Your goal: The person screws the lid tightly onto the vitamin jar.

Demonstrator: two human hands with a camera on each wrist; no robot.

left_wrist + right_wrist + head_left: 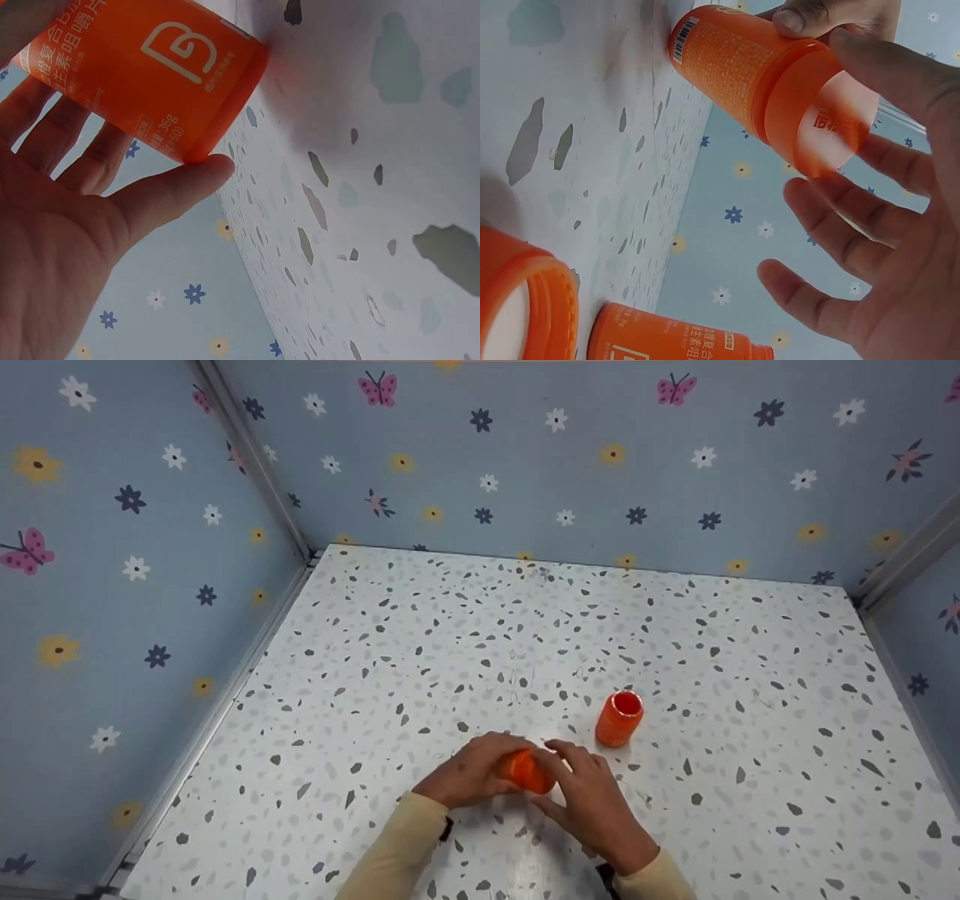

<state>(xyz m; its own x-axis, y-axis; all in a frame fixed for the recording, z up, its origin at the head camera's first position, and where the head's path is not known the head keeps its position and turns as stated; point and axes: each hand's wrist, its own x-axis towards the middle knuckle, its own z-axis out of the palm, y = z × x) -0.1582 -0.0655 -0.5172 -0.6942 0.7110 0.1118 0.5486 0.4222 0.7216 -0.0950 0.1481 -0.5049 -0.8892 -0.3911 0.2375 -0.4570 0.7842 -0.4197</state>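
plainly, two orange chewable-vitamin bottles are showing: the held bottle (165, 82) is displaying a white "b" logo, chinese print and "36g". the left hand (476, 769) is pinching its body; the right hand (592, 802) is pinching its printed cap (821, 112). an uncapped bottle (619, 721) is standing just beyond the right fingers, one loose cap (525, 296) sitting nearer that wrist.

Bright light, soft shadows and pale glare on the tabletop (465, 675)

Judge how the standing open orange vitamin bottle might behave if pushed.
Pushed high, the open orange vitamin bottle may tip, being taller than wide. Once down, being cylindrical, it could roll. Smooth and undented, it seems stiff.
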